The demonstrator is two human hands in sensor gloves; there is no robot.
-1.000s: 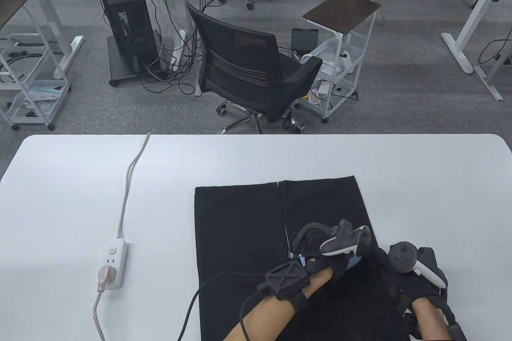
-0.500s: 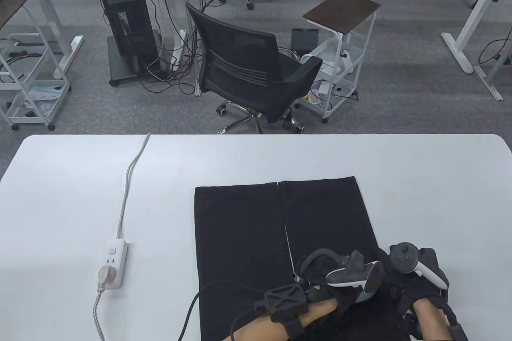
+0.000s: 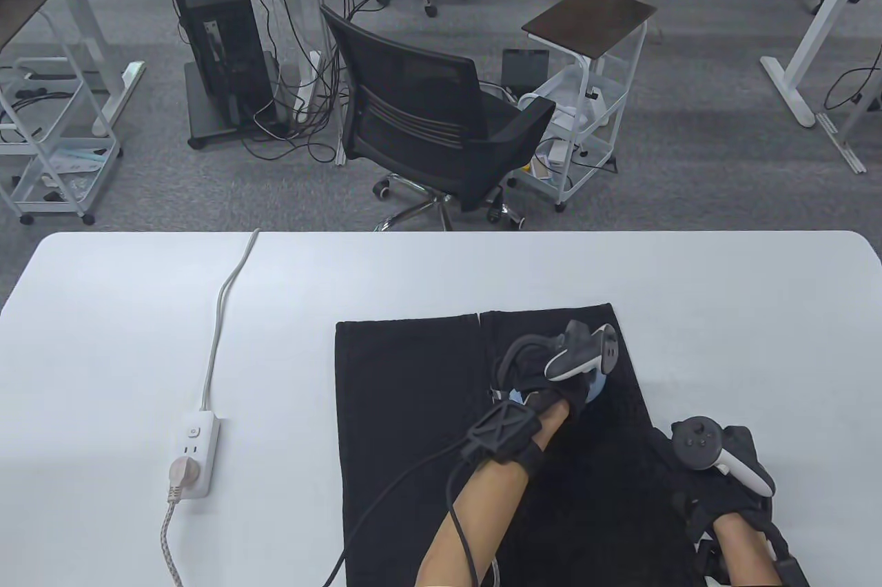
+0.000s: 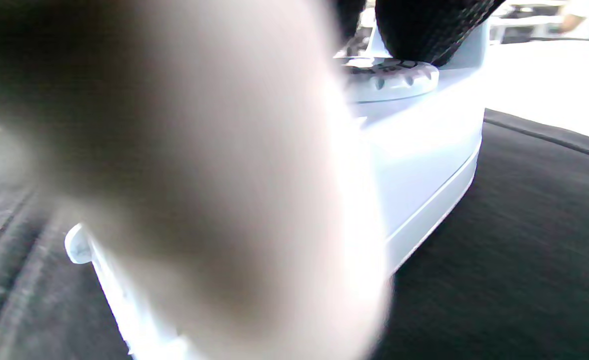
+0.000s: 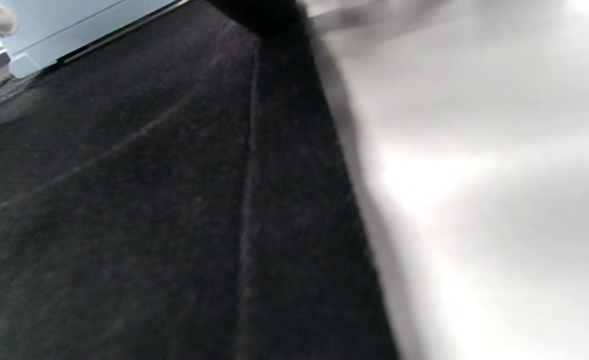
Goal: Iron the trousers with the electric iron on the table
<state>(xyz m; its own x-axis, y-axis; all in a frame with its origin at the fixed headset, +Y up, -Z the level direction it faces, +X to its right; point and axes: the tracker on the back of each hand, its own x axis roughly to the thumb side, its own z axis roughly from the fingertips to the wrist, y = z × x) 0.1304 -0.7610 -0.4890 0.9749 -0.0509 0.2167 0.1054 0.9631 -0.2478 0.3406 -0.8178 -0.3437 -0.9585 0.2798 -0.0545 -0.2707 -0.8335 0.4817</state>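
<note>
Lying flat on the white counter (image 3: pixel 138 311), the black trousers (image 3: pixel 413 408) stretch away from the near edge, both leg hems toward the far side and the two legs side by side; the pale blue electric iron (image 3: pixel 594 388) sits on the right-hand leg near its hem, soleplate down on the cloth, as the left wrist view shows (image 4: pixel 424 165); the left hand (image 3: pixel 551 373) reaches across from the left and its grip is clenched around the iron's handle, gloved fingers (image 4: pixel 434 30) over the top by the dial; the right hand (image 3: pixel 716 470) rests on the trousers at their near right edge, well apart from the iron, palm down on the cloth, though whether its grip is pinching fabric or released I cannot tell; a white power strip (image 3: pixel 193 452) lies on the counter to the left of the trousers with a plug in it.
</note>
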